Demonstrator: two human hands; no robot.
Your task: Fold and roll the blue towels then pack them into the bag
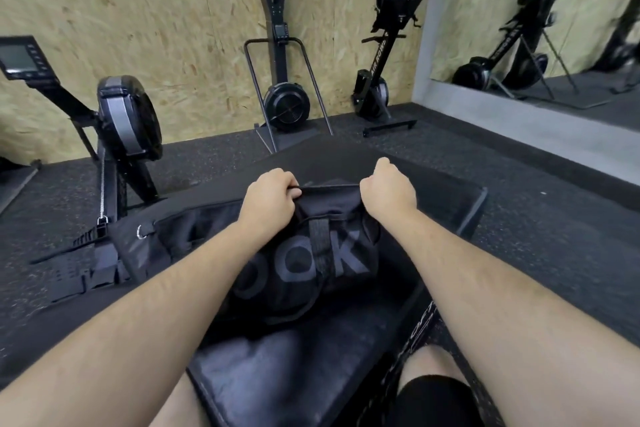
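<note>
Head view: black bag [304, 263] w/ grey letters lay at frame centre on a black padded bench [263, 367], just fwd of the person's legs. L hand [272, 196] gripped the bag's top edge at its 11 o'clock, fingers curled round it and pressed together. R hand [388, 191] fisted on the same edge at 1 o'clock, its fingers mostly hidden under the fist, edge taut btwn the two. Rowing machine [124, 121] stood at 9 o'clock on the rubber floor [554, 218], a 2nd upright machine [285, 104] at 12 against the chipboard wall [156, 10], mirror [554, 10] at 2, black knee sleeve [433, 399] at 5.
</note>
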